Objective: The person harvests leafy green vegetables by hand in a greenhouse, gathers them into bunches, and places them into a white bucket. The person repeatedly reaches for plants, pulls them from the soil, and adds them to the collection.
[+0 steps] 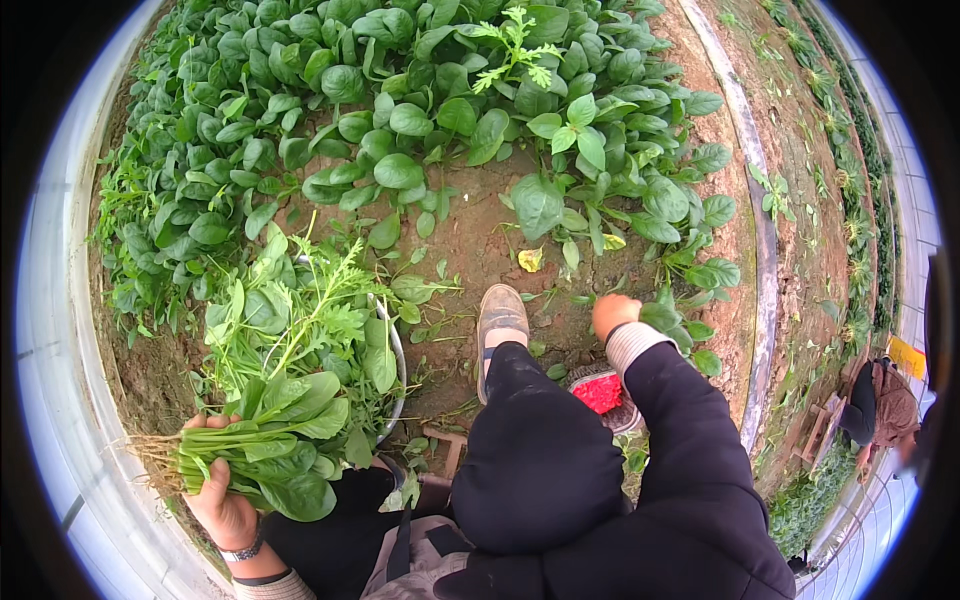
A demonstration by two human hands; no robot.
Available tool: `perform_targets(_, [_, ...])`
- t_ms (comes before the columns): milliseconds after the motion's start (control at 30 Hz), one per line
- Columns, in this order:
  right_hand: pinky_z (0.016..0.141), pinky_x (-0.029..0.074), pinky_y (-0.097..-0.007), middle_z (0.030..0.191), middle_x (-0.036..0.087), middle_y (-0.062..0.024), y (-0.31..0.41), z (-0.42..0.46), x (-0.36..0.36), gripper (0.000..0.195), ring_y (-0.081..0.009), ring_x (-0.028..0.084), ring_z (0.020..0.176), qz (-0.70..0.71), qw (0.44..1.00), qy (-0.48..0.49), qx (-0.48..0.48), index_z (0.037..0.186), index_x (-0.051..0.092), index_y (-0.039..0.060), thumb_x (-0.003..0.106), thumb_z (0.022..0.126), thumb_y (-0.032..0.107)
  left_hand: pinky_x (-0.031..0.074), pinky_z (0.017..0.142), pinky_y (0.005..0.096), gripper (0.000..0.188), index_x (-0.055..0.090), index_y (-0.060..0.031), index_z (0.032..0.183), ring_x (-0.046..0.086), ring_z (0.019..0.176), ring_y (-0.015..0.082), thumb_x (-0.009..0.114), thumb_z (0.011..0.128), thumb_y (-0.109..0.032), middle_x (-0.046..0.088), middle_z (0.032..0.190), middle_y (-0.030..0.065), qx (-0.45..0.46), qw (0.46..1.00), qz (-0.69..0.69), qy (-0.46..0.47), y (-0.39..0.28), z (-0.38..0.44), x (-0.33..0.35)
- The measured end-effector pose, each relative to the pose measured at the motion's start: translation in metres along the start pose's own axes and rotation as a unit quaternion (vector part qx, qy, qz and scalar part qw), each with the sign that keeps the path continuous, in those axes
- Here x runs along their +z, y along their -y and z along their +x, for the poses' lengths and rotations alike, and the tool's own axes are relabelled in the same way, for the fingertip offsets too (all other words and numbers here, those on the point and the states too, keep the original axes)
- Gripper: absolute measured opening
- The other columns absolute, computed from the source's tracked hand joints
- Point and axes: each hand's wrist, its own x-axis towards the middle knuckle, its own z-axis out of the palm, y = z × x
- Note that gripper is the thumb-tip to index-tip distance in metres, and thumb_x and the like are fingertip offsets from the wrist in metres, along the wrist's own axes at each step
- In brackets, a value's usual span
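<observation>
In my left hand is a bunch of uprooted spinach, its pale roots pointing left and its leaves pointing right. The bunch is held beside a round basin heaped with pulled greens and feathery-leaved weeds. My right hand is low over the soil, curled beside spinach plants at the right edge of the bed. Its fingertips are hidden, so I cannot tell whether it grips a stem. Ahead of me grows the dense spinach bed.
My shoe stands on bare soil. Beside my right sleeve is a patterned item with a red patch. A yellow leaf lies ahead. A pale strip edges the bed. Another person is at the far right.
</observation>
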Motion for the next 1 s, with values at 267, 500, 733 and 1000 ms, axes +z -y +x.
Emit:
perform_targets(267, [0.073,0.047,-0.0418,0.099,0.060,-0.0151,-0.008,0.018,-0.013,0.027,-0.0314,0.057,0.096,-0.124,0.965,-0.223,-0.055,0.100,0.068,0.0007,0.051,0.085,0.016,0.041,0.099,0.0448,0.063,0.044,0.0043,0.128,0.055,0.108,0.0322,0.071,0.075,-0.016,0.058,0.113,0.0159,-0.001,0.999,0.029,0.014,0.003,-0.004,0.011])
perform_targets(500, [0.111,0.020,-0.0475,0.139,0.045,-0.0161,-0.098,0.113,-0.002,0.047,-0.0317,0.035,0.133,-0.166,0.954,-0.232,-0.095,0.135,0.043,-0.0002,0.036,0.093,0.019,0.044,0.096,0.0451,0.060,0.045,0.0003,0.128,0.055,0.109,0.0322,0.068,0.075,-0.015,0.058,0.112,0.0143,-0.034,0.999,0.000,0.037,0.007,-0.005,0.014])
perform_targets(733, [0.108,0.018,-0.0519,0.146,0.037,-0.0116,-0.083,0.134,0.004,0.047,-0.0303,0.031,0.135,-0.320,0.943,-0.086,0.036,0.138,0.042,0.0056,0.037,0.094,0.020,0.045,0.094,0.0448,0.057,0.048,0.0005,0.124,0.056,0.106,0.0326,0.068,0.073,-0.016,0.059,0.108,0.0146,-0.056,0.998,0.017,0.025,0.008,-0.003,0.029])
perform_targets(1000, [0.108,0.017,-0.0511,0.143,0.042,-0.0072,-0.107,0.175,0.047,0.043,-0.0279,0.030,0.136,-0.334,0.929,-0.153,0.034,0.134,0.050,0.0094,0.039,0.095,0.025,0.044,0.096,0.0455,0.060,0.048,0.0009,0.123,0.056,0.106,0.0330,0.071,0.070,-0.017,0.059,0.107,0.0145,-0.062,0.997,0.032,0.024,0.006,0.002,0.036])
